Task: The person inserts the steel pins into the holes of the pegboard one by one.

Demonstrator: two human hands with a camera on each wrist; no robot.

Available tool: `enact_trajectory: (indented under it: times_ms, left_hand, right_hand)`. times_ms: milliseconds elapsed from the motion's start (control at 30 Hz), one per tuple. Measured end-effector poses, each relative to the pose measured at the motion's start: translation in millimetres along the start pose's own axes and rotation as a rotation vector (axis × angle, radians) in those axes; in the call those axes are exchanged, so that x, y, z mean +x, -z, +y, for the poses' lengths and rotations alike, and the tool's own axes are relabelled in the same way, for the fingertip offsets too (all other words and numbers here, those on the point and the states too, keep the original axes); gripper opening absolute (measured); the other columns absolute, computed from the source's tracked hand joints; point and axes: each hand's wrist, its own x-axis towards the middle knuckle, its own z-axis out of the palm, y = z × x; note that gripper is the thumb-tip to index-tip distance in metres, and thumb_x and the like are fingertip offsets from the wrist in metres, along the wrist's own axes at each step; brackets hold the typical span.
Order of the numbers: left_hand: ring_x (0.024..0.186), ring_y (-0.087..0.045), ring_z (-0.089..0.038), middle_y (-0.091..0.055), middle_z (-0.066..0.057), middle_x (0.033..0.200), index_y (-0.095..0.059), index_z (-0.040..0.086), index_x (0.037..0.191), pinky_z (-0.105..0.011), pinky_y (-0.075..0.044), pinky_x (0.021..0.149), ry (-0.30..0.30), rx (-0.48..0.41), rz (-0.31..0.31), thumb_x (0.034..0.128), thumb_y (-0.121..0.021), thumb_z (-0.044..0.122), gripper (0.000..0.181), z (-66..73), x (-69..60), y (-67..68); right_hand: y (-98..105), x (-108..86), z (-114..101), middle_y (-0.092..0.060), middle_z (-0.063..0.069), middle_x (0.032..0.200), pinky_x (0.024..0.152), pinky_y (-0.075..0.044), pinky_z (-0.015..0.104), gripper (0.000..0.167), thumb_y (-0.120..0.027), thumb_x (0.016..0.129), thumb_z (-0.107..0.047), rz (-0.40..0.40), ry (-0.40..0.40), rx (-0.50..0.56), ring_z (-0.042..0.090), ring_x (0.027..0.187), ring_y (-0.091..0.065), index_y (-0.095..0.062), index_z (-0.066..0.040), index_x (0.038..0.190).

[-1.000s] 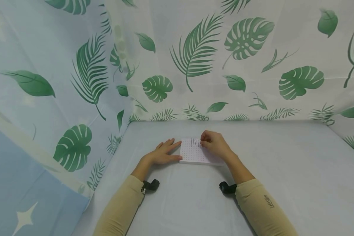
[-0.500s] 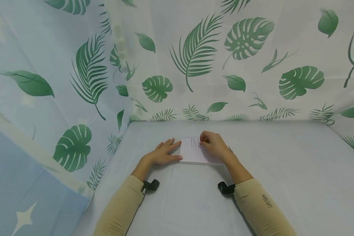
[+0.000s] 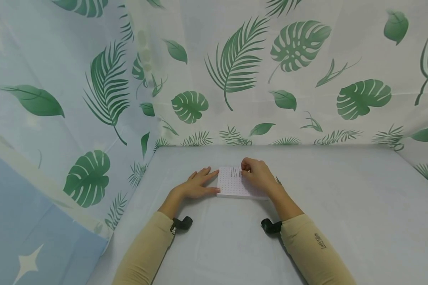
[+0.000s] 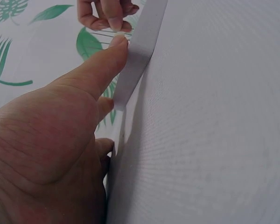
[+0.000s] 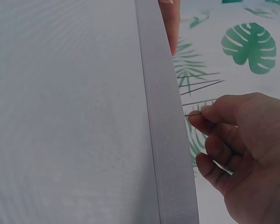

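Note:
A white board [image 3: 232,188] with a grid of small holes lies on the table, and several thin dark pins [image 3: 235,171] stand upright near its far edge. My left hand [image 3: 196,187] touches the board's left edge with straight, spread fingers; in the left wrist view the thumb of the left hand [image 4: 60,121] rests at the board's corner. Over the board's far right part, my right hand [image 3: 258,174] pinches a thin pin between thumb and forefinger. In the right wrist view the right hand [image 5: 242,140] holds that pin [image 5: 193,114] beside the standing ones, its other fingers curled.
The board lies on a pale cloth-covered table [image 3: 342,206]. A small dark item [image 3: 278,181] lies just right of my right wrist, partly hidden. Leaf-patterned curtains [image 3: 249,79] hang behind and to the left of the table.
My right forearm has shifted slightly left, while its fingers stay near the same spot on the board. The small dark item beside the right wrist has come into view. My left hand has not moved.

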Motion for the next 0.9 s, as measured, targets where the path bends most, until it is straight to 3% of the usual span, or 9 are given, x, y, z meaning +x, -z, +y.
enact_trajectory:
  times_ms: [567,900]
  left_hand:
    - [0.164,-0.002,-0.027,-0.009,-0.01,0.176,-0.023,0.033,0.167,-0.053,0.002,0.131,-0.008,0.003,0.002,0.0978,-0.057,0.067,0.084,-0.4,0.6,0.2]
    - [0.164,-0.004,-0.031,-0.012,-0.012,0.176,-0.027,0.031,0.166,-0.056,0.0,0.131,-0.027,-0.002,0.019,0.097,-0.057,0.068,0.084,-1.2,0.8,-0.6]
  right_hand:
    - [0.3,-0.6,-1.6,-0.073,0.005,0.088,0.073,-0.05,0.035,0.005,-0.07,0.096,-0.01,-0.038,-0.038,0.004,0.019,0.079,-0.062,-0.066,-0.01,0.098]
    - [1.3,-2.6,-0.4,-0.068,0.003,0.081,0.07,-0.048,0.032,0.006,-0.073,0.095,-0.01,-0.039,-0.01,0.034,0.017,0.075,-0.06,-0.067,-0.009,0.094]
